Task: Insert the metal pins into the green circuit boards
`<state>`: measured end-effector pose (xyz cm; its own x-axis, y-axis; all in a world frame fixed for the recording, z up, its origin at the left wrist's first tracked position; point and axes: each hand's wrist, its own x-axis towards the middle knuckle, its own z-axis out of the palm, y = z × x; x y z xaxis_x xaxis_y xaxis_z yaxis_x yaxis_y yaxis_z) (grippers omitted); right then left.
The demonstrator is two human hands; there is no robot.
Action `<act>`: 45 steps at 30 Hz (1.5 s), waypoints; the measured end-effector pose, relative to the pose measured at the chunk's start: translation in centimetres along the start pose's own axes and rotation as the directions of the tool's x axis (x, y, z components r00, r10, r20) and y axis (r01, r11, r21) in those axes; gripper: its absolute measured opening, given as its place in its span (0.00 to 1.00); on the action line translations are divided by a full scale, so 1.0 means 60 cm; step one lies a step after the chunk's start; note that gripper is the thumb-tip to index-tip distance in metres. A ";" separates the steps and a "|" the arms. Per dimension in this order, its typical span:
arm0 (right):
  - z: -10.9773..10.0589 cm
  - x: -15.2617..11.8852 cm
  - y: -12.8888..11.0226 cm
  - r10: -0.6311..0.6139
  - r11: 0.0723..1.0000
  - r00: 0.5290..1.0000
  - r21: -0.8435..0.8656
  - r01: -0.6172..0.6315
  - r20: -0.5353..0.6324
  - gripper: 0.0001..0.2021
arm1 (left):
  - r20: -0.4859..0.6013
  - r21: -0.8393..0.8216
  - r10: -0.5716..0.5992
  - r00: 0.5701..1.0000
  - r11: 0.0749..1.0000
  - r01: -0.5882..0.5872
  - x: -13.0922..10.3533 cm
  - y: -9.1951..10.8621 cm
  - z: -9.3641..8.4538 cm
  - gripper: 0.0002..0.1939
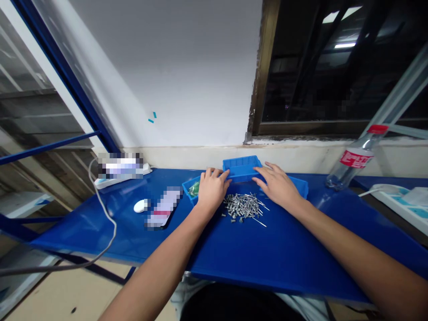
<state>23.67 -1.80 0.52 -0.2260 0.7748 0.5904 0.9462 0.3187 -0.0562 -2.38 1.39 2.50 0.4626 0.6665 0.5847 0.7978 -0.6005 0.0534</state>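
My left hand [213, 188] reaches to the left front corner of the middle blue bin [242, 179], its fingers stretched and slightly bent. On the other side, my right hand [279, 186] has its fingers spread, with fingertips at the bin's right end. Whether either hand presses on the bin I cannot tell. A loose pile of silver pop rivets [242, 207] lies between my hands on the table. Partly behind my left hand is a left blue bin [187, 183] with a green item in a clear bag [194, 189]. A right blue bin [302, 186] is partly covered by my right hand.
The blue table [267, 254] meets a wall at the back. A phone [164, 207] and a white oval object [141, 206] lie left. A power strip [147, 170] trails a grey cable [112, 232]. A red-capped bottle [354, 160] and another power strip [397, 203] stand right.
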 end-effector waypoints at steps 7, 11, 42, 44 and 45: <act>0.012 -0.011 -0.006 -0.019 0.987 0.993 -0.157 0.038 0.119 0.22 | 0.013 0.062 0.025 1.000 0.998 -0.025 -0.006 -0.005 0.010 0.13; 0.004 -0.013 -0.011 -0.011 0.983 0.997 -0.179 0.024 0.070 0.21 | 0.035 0.082 0.045 0.998 0.995 -0.048 -0.008 -0.004 0.012 0.12; -0.014 -0.022 0.004 0.028 0.997 0.971 -0.074 -0.011 0.237 0.21 | 0.034 0.107 -0.153 0.988 0.983 0.148 -0.030 -0.034 -0.055 0.44; -0.024 -0.023 -0.001 0.047 0.994 0.971 -0.104 -0.023 0.233 0.23 | 0.085 0.131 -0.266 0.960 0.958 0.253 -0.046 -0.048 -0.068 0.51; -0.029 -0.023 -0.003 0.064 0.992 0.973 -0.122 -0.038 0.220 0.25 | 0.108 0.147 -0.302 0.947 0.947 0.286 -0.055 -0.056 -0.073 0.54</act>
<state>24.21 -3.89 1.15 -0.2100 0.8949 0.3939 0.9753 0.2201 0.0199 -8.28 -0.72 3.93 0.2387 0.8605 0.4502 0.9444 -0.3136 0.0988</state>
